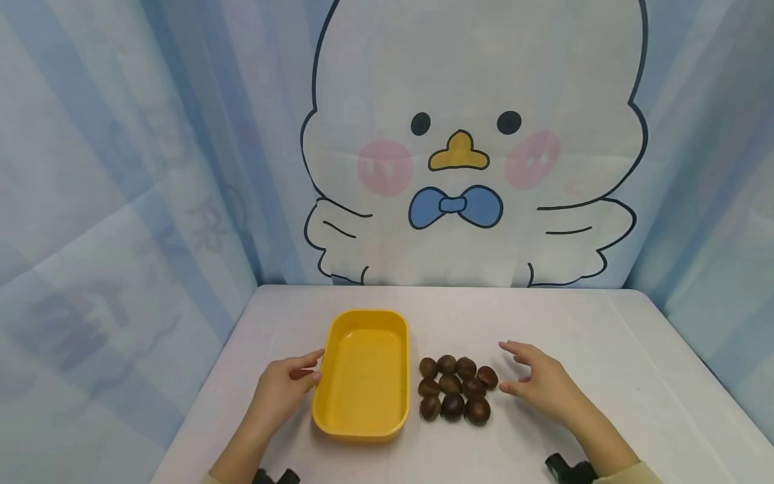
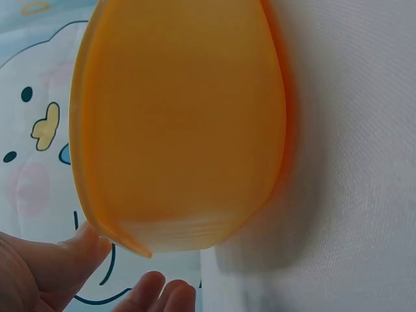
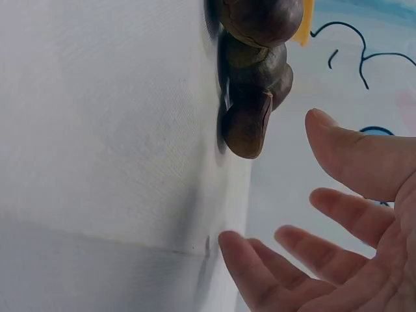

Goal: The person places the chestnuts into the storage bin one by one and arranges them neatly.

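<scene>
A yellow plastic tray (image 1: 361, 376), with nothing inside it, stands on the table left of centre. My left hand (image 1: 287, 386) is at its left side, thumb tip right at the rim in the left wrist view and the other fingers (image 2: 151, 291) loosely bent. Several brown chestnuts (image 1: 452, 407) lie in rough rows just right of the tray. Beside the rightmost chestnut (image 1: 487, 377) hovers my right hand (image 1: 544, 383), thumb and fingers spread with nothing between them. Its thumb (image 3: 351, 156) shows apart from the chestnuts in the right wrist view.
A white table (image 1: 580, 323) carries everything. Behind it hangs a pale curtain (image 1: 465, 249) with a cartoon bird, and blue-striped cloth (image 1: 121, 235) closes in both sides. Black wrist-camera mounts (image 1: 568, 468) show near the front edge.
</scene>
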`<state>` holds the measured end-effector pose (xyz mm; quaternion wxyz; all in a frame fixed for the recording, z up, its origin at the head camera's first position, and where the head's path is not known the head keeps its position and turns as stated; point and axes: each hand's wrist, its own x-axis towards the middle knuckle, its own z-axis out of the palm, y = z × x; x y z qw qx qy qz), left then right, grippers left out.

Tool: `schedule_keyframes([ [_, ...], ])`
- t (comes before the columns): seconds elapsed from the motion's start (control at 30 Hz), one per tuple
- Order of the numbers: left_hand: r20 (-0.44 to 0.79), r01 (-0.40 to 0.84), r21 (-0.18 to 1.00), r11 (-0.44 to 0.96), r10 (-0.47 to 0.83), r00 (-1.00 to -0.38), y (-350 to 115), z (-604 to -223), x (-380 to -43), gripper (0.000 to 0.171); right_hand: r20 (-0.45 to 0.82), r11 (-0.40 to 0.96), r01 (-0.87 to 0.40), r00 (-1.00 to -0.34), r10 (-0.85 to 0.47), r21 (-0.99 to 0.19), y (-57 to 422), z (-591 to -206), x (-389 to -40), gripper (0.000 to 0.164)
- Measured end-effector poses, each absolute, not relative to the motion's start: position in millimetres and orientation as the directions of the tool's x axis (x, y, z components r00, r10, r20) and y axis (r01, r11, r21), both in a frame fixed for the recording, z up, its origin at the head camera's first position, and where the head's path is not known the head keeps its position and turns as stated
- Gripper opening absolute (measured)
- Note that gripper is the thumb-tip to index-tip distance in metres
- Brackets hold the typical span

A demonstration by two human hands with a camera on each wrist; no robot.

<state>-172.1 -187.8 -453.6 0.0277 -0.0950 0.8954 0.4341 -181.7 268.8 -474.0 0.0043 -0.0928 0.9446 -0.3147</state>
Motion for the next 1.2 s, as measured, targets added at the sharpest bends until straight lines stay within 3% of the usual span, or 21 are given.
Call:
schedule_keyframes([
  [0.53,-0.271,-0.306,0.857,0.414,-0.143,-0.952,-191.5,-457.7,-174.3,0.033,-0.087,0.696,-0.045,-0.984,-0.153,-0.716,265.4,-484.4,-193.8,0.056],
  [1.2,-0.288,-0.317,0.882,0.35,-0.134,-0.948,-194.4,-462.5,-174.3,0.032,-0.104,0.671,-0.029,-0.982,-0.158,-0.741,256.3,-488.0,-204.4,0.046],
])
